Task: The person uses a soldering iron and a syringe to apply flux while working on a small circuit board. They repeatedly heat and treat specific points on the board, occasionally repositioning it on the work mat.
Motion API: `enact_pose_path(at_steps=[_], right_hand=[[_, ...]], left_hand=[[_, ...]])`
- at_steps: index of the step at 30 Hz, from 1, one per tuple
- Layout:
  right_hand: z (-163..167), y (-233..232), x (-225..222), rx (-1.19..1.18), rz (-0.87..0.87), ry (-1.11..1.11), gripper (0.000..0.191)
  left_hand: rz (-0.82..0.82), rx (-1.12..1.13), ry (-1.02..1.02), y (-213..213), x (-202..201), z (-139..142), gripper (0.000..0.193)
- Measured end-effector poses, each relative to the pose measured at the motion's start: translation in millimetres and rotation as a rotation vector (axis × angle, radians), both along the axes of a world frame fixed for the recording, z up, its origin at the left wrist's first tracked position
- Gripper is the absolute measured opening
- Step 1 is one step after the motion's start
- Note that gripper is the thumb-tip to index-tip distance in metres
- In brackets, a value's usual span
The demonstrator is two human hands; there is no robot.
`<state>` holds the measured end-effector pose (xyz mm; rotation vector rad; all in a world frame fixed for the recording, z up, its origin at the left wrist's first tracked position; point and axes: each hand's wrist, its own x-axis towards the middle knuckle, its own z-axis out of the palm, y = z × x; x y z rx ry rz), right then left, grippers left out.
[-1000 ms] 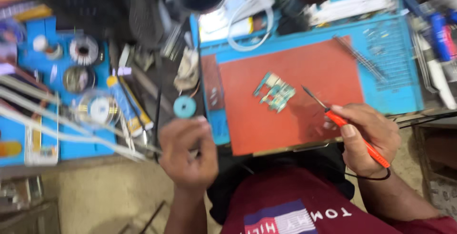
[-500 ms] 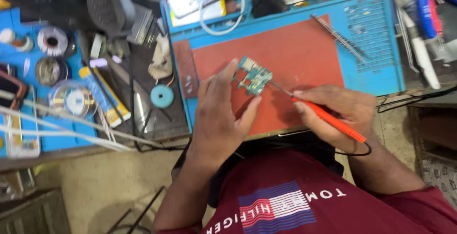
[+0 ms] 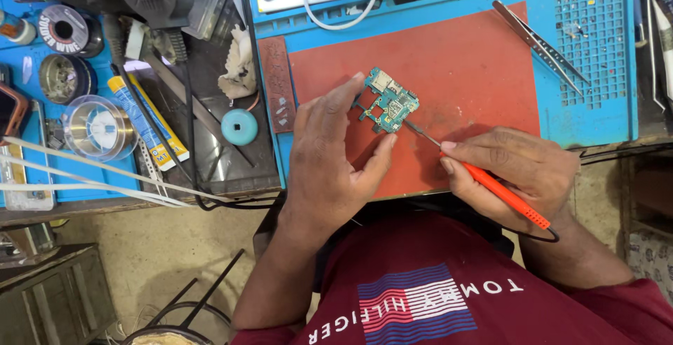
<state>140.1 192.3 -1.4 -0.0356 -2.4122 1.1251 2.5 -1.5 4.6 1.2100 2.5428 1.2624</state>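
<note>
The circuit board (image 3: 389, 104), small and green, lay on the red mat (image 3: 470, 57) in the head view, between the two hands and nearer the left hand (image 3: 335, 154), whose fingertips touched its left edge with the fingers spread narrowly. The right hand (image 3: 515, 170) was closed around an orange-handled soldering iron (image 3: 484, 180) (cable trailing behind), its tip meeting the board's lower right edge, while tweezers (image 3: 538, 40) lay well apart on the blue mat (image 3: 596, 106).
</note>
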Motion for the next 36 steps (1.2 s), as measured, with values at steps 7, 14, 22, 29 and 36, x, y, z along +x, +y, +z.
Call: enact_pose_path(at_steps=[7,14,22,29,36], right_hand=[[0.1,-1.6,-0.5,0.018,-0.012,0.004,0.019],[-2.1,-1.7,-1.2,0.015,-0.006,0.030,0.019],[0.6,-3.2,-1.5,-0.020,-0.014,0.008,0.020],[0.8,-2.2,-1.6,-0.014,-0.016,0.014,0.020],[1.9,-3.4,-0.7,-0.010,-0.040,-0.005,0.019]], left_hand=[[-0.002,0.003,0.026,-0.6,0.8,-1.0,0.074],[-0.003,0.007,0.048,-1.3,0.2,-2.9,0.073],[-0.003,0.002,0.034,-1.3,0.8,-2.6,0.072],[-0.009,-0.006,0.039,-0.9,-0.4,-3.0,0.071],[-0.010,0.005,0.048,-0.8,-0.3,-2.0,0.071]])
